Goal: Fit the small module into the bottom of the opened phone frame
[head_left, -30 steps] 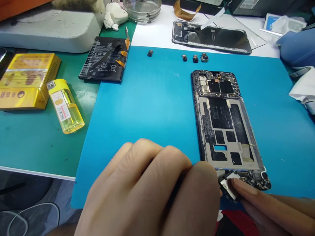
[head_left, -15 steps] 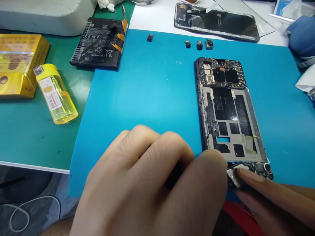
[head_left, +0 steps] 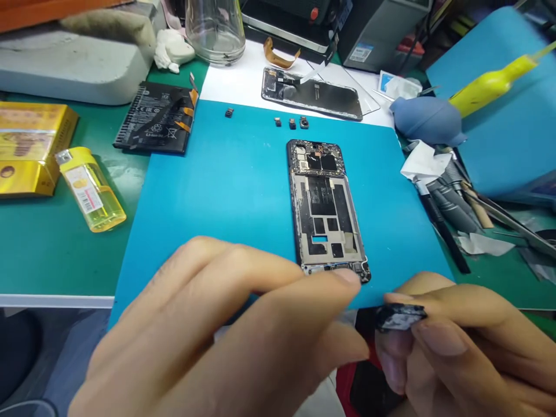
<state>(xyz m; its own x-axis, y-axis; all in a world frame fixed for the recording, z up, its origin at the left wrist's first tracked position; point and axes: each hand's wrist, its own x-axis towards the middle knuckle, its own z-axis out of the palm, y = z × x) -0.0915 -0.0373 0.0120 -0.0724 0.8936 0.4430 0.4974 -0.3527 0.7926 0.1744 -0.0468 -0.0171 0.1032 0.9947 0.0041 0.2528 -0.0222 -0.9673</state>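
A small black and silver phone speaker module (head_left: 400, 317) is pinched between the thumb and fingers of my right hand (head_left: 464, 347), off the lower right corner of the phone. My left hand (head_left: 217, 330) reaches across the foreground, its index finger and thumb apart and nothing visible between them. Its index fingertip overlaps the bottom end of the opened phone frame (head_left: 343, 234); whether it touches is unclear. That frame lies on the blue mat (head_left: 208, 191), with its circuit board exposed at the top and its battery bay bare.
Several tiny camera modules (head_left: 292, 123) sit along the mat's far edge. A phone battery (head_left: 158, 119), yellow lighter (head_left: 93, 191) and gold box (head_left: 32, 150) are at left. A detached screen (head_left: 313, 95) lies behind. At right are a blue air blower (head_left: 428, 120) and hand tools (head_left: 443, 231).
The speaker module has come away from the phone's bottom end and moved right in my right hand. My left hand's fingers have straightened and parted. The view has widened and shifted.
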